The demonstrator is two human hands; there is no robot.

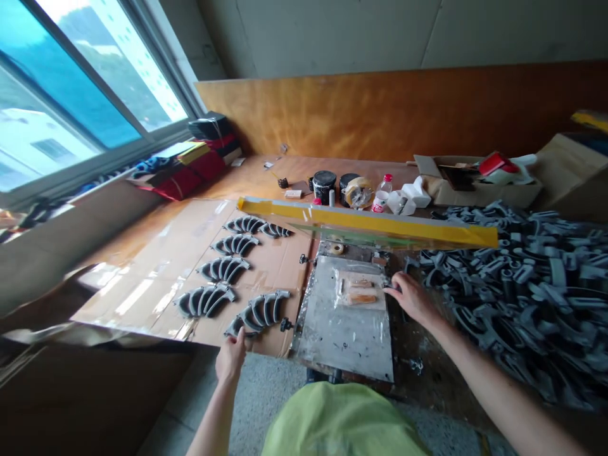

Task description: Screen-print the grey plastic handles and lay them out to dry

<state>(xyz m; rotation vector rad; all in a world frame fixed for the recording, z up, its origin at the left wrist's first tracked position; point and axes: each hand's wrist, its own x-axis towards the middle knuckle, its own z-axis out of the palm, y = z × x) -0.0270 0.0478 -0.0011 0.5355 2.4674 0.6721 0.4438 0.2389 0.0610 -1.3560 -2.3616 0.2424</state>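
Observation:
My left hand (231, 358) reaches to the near edge of a cardboard sheet (156, 266) and touches the closest fan of grey curved plastic parts (259, 311); its fingers curl at that stack. My right hand (412, 296) rests at the right edge of a grey metal plate (346, 329), fingertips on a small clear bag (361, 290) holding orange-brown pieces. Whether the fingers pinch the bag is unclear. Several more fans of the grey parts (223, 269) lie in rows on the cardboard.
A long yellow bar (370, 221) stands raised over the plate. A big heap of grey plastic parts (522, 278) fills the right. Behind are black jars (324, 185), a tape roll (358, 192), a small bottle (382, 194), cardboard boxes (475, 180). Windows at left.

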